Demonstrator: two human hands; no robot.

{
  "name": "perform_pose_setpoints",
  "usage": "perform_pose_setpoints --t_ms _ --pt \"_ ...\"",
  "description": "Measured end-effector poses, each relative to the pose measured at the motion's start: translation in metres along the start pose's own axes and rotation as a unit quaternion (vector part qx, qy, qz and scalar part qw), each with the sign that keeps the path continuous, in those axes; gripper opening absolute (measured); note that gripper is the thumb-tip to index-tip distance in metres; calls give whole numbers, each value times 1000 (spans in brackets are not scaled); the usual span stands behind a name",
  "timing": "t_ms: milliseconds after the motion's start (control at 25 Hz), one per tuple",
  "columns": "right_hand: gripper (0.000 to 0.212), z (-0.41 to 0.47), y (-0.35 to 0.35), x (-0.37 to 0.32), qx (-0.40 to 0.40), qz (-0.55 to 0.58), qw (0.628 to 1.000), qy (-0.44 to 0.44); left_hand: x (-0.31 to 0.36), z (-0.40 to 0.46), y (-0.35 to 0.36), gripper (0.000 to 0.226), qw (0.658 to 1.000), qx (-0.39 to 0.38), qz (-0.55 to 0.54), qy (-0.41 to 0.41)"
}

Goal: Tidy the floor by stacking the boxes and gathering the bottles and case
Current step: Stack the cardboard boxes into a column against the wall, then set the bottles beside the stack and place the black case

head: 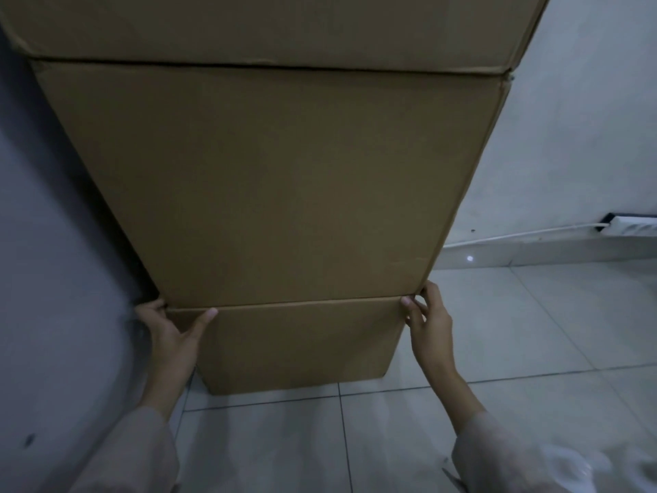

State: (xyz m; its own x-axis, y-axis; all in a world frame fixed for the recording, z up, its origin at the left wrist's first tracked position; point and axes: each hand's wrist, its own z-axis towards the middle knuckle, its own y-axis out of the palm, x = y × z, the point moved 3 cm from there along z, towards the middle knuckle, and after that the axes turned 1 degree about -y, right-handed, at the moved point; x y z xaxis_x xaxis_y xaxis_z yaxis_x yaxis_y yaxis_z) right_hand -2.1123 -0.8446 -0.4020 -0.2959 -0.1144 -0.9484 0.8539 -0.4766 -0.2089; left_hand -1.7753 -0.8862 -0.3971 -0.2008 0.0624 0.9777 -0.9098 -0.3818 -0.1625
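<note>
Three brown cardboard boxes stand stacked against the wall. The bottom box (298, 343) rests on the tiled floor, the middle box (273, 179) sits on it, and the top box (263, 26) reaches past the upper edge. My left hand (170, 329) grips the left corner where the middle box meets the bottom one, thumb on the front face. My right hand (426, 314) holds the right corner at the same seam, fingertips at the middle box's lower edge. No bottles or case are in view.
A grey wall (53, 279) runs close along the left of the stack. A white wall (569, 137) stands behind on the right, with a white power strip (633, 224) and its cable along the skirting. White floor tiles (497, 332) spread to the right and front.
</note>
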Motion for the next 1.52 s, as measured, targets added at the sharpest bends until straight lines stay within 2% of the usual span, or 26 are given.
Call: perform_pose_setpoints --t_ms 80,200,280,360,440,520,680,800,840,880,960,1000,1080,1160,1240,1320,1360,1440,1520 --pt "31 1 -3 -3 -30 -37 999 13 1 -4 3 52 1000 11 -11 -1" --pt "46 1 -19 -7 -127 -132 983 28 -1 -21 12 57 999 42 -15 -26" --pt "44 -5 -38 -5 -200 -219 954 55 -6 -36 25 74 997 67 -20 -38" --pt "36 -17 -65 -3 -248 -269 928 75 -9 -57 47 79 995 56 12 -84" --pt "31 -34 -99 -5 -261 -291 917 86 -11 -86 84 78 986 -43 31 -157" --pt "29 -52 -133 -9 -262 -312 908 101 -12 -120 120 68 963 -189 49 -186" --pt "27 -99 -194 -15 -230 -348 895 158 -2 -185 168 37 891 -439 68 -95" --pt "28 -133 -223 -16 -222 -364 882 200 9 -229 181 29 819 -565 89 -38" --pt "29 -141 -230 -16 -233 -375 872 211 13 -243 183 33 791 -604 88 -40" --pt "30 -147 -236 -17 -242 -388 861 222 17 -259 184 46 749 -655 88 -42" --pt "32 -158 -248 -17 -245 -407 848 235 26 -300 182 83 622 -772 127 -14" --pt "32 -166 -254 -16 -241 -407 848 240 29 -324 181 93 550 -820 160 16" --pt "31 -183 -262 -12 -237 -399 849 254 26 -364 176 99 429 -866 237 102" --pt "31 -204 -268 -2 -246 -402 839 271 20 -395 171 103 338 -876 294 179" --pt "31 -223 -272 12 -260 -407 829 281 4 -411 168 100 290 -872 320 231" --pt "32 -238 -271 25 -276 -407 821 288 -11 -421 167 88 268 -871 326 252" --pt "32 -243 -270 30 -287 -405 818 292 -15 -423 167 78 276 -874 320 242" --pt "33 -248 -269 38 -305 -402 809 300 -16 -420 171 57 314 -877 299 206" --pt "34 -245 -269 44 -297 -399 812 307 -11 -404 180 44 358 -863 290 204"
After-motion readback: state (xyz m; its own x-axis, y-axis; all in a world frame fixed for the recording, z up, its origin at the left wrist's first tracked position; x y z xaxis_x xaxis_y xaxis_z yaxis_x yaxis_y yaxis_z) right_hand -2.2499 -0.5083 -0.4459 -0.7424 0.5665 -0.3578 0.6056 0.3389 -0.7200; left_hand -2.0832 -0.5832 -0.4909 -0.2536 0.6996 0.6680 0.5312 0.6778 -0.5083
